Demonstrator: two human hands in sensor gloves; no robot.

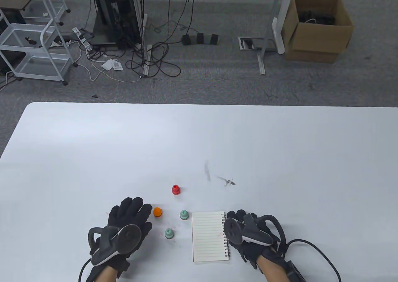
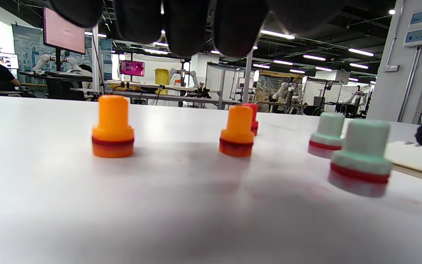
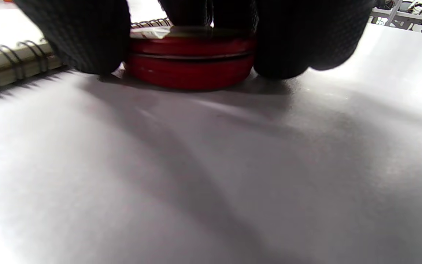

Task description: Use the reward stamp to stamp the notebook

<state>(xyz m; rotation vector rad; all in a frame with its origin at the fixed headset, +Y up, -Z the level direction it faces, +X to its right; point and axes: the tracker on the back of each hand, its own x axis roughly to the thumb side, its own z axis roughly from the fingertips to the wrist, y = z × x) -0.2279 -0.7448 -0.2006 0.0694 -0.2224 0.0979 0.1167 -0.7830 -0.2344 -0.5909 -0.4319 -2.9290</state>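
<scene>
- Table view: spiral notebook (image 1: 209,236) lies open near the counter's (image 1: 93,145) near edge, stamps to its left: red (image 1: 176,189), orange (image 1: 157,212), two mint (image 1: 184,214).
- Left hand (image 1: 126,229): fingers straight, flat on counter, holding nothing.
- Right hand (image 1: 248,235): grip curled around a red round tin (image 3: 191,58), just beside the notebook's spiral.

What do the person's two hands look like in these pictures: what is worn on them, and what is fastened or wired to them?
Both the left hand and the right hand wear black knitted gloves. A dark grey tracker with a round disc face, a white edge and a ring-shaped loop is strapped to the back of each. Black cables trail from the wrists towards the bottom edge. No sleeves show.
</scene>
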